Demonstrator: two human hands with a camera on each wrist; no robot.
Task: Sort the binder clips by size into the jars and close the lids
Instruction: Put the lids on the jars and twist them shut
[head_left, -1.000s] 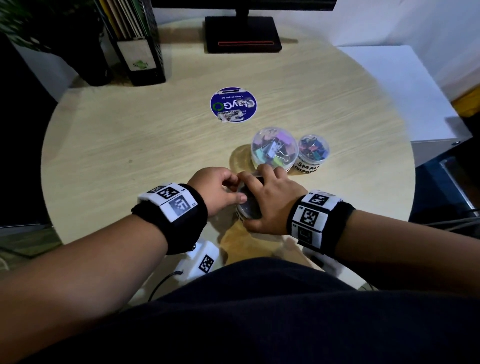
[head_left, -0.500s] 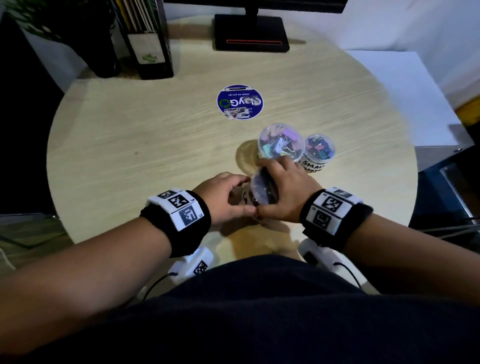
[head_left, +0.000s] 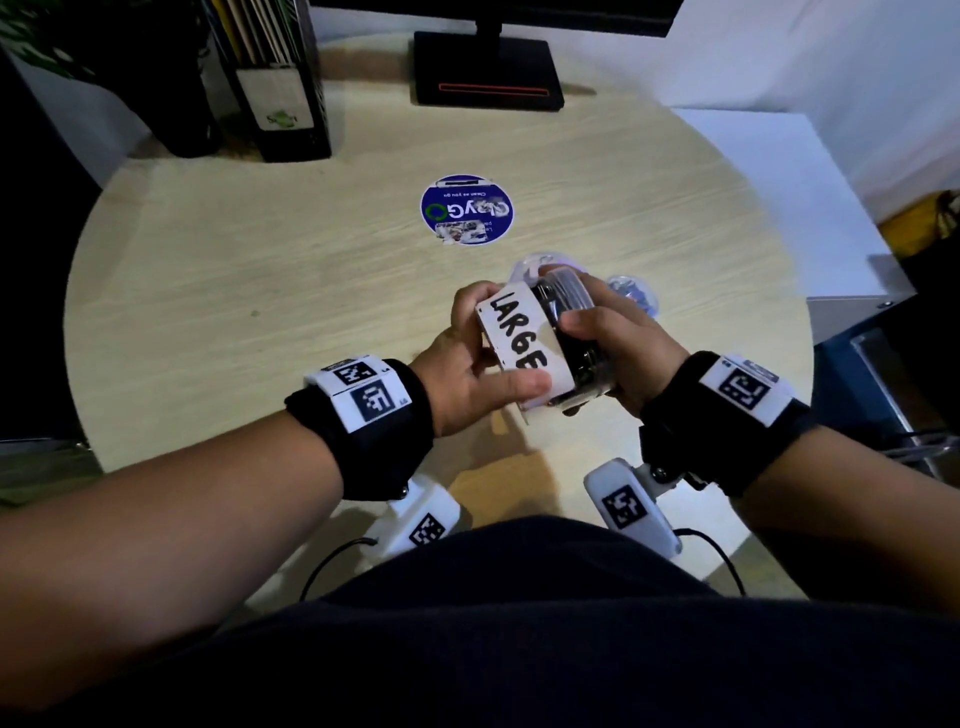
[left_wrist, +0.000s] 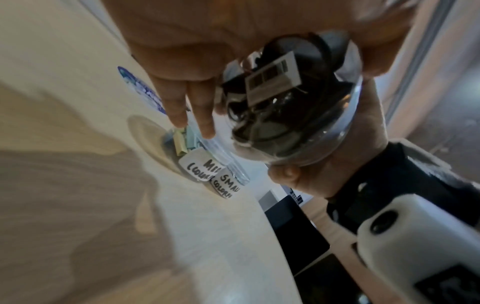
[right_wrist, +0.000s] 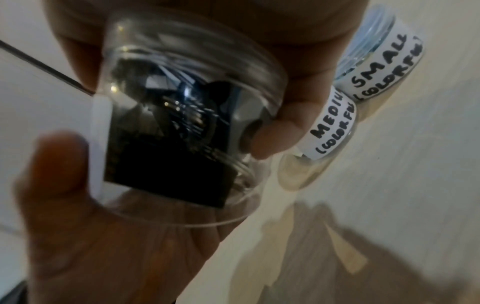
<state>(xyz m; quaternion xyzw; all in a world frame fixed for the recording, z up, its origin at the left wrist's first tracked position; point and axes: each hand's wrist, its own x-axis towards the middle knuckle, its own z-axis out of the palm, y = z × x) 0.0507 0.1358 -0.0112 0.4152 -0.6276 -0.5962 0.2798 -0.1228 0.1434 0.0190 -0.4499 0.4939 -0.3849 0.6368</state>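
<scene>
A clear jar labelled LARGE (head_left: 511, 332) with black binder clips (left_wrist: 272, 86) inside is held off the table, tipped on its side between both hands. My left hand (head_left: 488, 358) grips the base end, its thumb lying on the label. My right hand (head_left: 582, 312) grips the lid end, fingers curled round the clear lid (right_wrist: 197, 61). How tightly the lid sits cannot be told. Behind the hands stand the MEDIUM jar (left_wrist: 200, 164) with coloured clips and the SMALL jar (right_wrist: 384, 67), side by side on the table.
The round wooden table (head_left: 260, 291) carries a blue round sticker (head_left: 466, 210) at its middle. At the back stand a monitor base (head_left: 488, 67) and a dark file holder (head_left: 280, 93). A white cabinet (head_left: 779, 182) adjoins the table on the right.
The LARGE jar has come up off the table and been tipped on its side, label upward. Both hands rose with it and now sit in front of the other two jars.
</scene>
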